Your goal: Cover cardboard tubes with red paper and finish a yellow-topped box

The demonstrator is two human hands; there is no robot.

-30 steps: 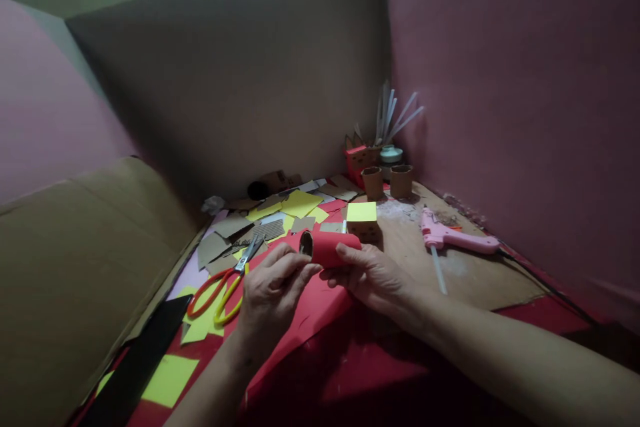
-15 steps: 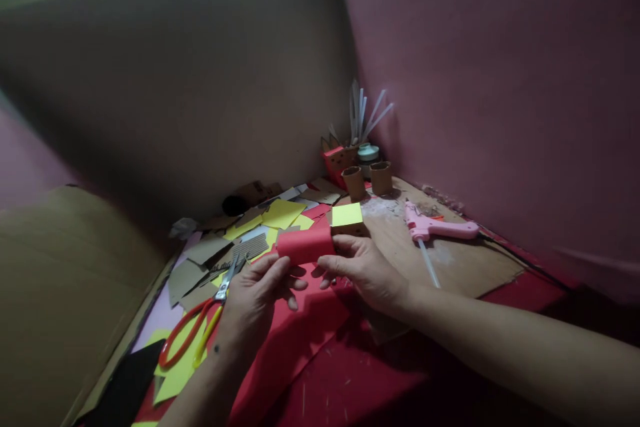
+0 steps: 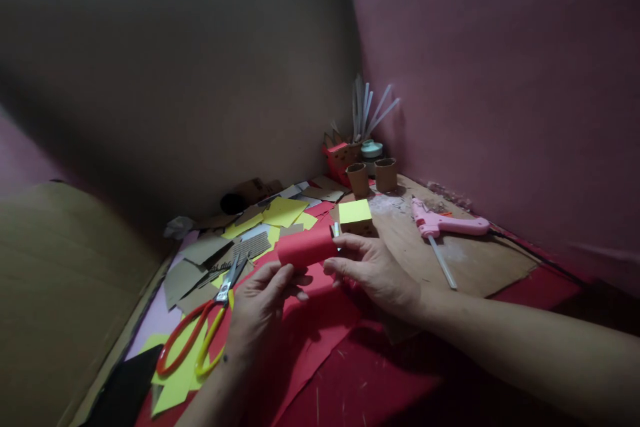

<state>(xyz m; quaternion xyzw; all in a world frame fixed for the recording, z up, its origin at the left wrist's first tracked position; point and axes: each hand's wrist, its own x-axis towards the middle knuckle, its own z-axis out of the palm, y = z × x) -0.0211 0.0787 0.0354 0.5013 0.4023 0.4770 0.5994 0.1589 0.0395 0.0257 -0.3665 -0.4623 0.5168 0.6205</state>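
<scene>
A rolled piece of red paper [image 3: 306,245] is held up between my two hands, above a larger red sheet [image 3: 327,307]. My left hand [image 3: 267,297] pinches its lower left end between thumb and fingers. At the other end, my right hand [image 3: 373,270] has its thumb and index finger closed about the edge. A small pale, shiny bit shows by the right index fingertip; I cannot make out what it is. Just behind the roll stands a small cardboard box [image 3: 356,219] with a yellow top. Scissors [image 3: 220,297] with red and yellow handles lie left of my left hand.
A pink glue gun [image 3: 447,223] with a glue stick in it rests on a cardboard sheet [image 3: 480,270] to the right. Two cardboard cups [image 3: 357,180], a lidded jar [image 3: 371,149] and upright glue sticks [image 3: 367,110] stand in the back corner. Yellow paper scraps [image 3: 285,211] and cardboard pieces cover the left.
The red roll's right end has tilted up slightly, and my right hand has shifted a little to the right. A pale, shiny bit now shows at the roll's right end. The view has shifted slightly.
</scene>
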